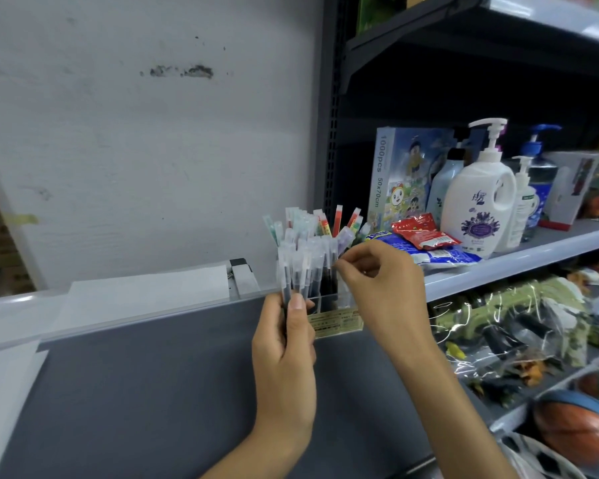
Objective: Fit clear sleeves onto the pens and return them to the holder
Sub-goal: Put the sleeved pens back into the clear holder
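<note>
Both hands meet at the clear holder (329, 300). The left hand (284, 357) grips a bundle of sleeved black pens (296, 271). The right hand (382, 281) pinches one clear sleeve (343, 240) at the bundle's 3 o'clock. The pens stand upright, tops toward 12. Bare grey counter (173, 382) spreads toward 7 o'clock; the shelf edge (505, 269) crowds 3 o'clock.

Pens (305, 267) in holder (329, 299), bottles (478, 205) on shelf (519, 261) rightward
</note>
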`<state>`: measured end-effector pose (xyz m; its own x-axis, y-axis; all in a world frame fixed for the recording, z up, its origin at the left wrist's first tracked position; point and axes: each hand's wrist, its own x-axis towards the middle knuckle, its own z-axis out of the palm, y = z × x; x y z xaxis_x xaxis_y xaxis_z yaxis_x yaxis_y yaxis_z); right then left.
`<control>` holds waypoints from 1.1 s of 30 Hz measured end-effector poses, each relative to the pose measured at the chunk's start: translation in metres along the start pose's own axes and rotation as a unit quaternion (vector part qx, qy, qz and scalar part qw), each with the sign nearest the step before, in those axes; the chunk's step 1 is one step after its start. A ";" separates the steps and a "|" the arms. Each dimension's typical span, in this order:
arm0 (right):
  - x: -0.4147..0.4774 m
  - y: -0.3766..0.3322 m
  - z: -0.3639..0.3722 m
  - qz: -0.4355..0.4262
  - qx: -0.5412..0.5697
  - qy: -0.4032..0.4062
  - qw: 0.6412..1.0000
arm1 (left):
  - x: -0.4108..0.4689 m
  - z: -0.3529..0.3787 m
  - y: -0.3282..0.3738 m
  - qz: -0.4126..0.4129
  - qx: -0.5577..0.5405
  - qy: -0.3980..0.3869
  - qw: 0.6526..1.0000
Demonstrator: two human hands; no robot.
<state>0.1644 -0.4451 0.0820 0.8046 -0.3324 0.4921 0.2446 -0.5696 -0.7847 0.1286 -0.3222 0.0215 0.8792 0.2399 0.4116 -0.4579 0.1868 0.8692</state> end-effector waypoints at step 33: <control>-0.001 -0.031 -0.055 -0.119 0.156 0.043 0.980 | 0.000 0.000 0.000 0.017 0.035 -0.026 0.999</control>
<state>0.1261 -0.4680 0.1264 0.6594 -0.2882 0.6944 0.5839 -0.3855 -0.7145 0.1290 -0.3224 0.0216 0.8700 0.1949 0.4528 -0.4784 0.1122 0.8709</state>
